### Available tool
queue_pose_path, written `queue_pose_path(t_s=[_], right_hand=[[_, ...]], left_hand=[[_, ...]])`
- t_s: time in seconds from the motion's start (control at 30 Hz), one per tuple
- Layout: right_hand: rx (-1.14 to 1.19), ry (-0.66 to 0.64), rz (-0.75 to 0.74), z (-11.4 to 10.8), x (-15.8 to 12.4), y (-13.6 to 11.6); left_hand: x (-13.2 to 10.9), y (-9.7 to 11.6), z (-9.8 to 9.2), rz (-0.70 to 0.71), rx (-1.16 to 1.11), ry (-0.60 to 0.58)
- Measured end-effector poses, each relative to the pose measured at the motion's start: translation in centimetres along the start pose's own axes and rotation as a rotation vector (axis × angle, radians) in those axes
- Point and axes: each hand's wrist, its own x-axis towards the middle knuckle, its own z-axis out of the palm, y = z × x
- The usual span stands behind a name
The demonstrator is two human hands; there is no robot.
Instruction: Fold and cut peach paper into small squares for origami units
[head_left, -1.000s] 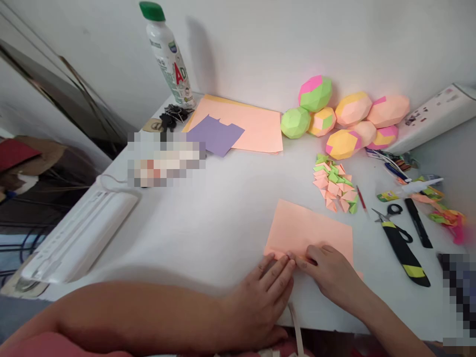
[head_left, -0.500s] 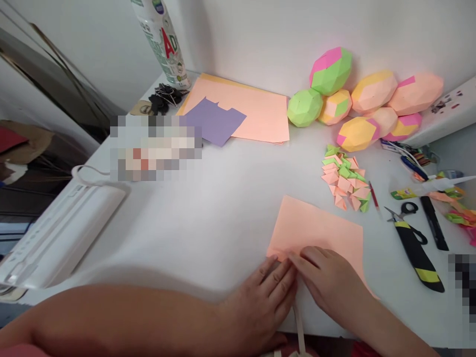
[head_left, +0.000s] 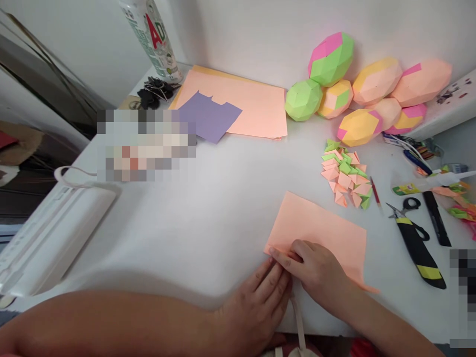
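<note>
My left hand (head_left: 256,300) lies unclenched along the near edge of the peach sheet (head_left: 320,223), seemingly to brace it. My right hand (head_left: 318,267) presses a straight finger there, likely for firmness; whether it pinches, I cannot tell. The sheet lies on the surface (head_left: 208,213); folded pieces (head_left: 345,176) sit heaped beyond, perhaps leaving it room.
</note>
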Motion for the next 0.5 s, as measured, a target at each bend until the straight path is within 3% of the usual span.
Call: queue_pose_path(t_s=[0.23, 0.5], right_hand=[[0.049, -0.043, 0.028, -0.01, 0.16, 0.02], [0.015, 0.012, -0.029, -0.62, 0.72, 0.26]], left_hand=[[0.32, -0.32, -0.29, -0.013, -0.019, -0.025], [0.62, -0.43, -0.61, -0.004, -0.017, -0.050]])
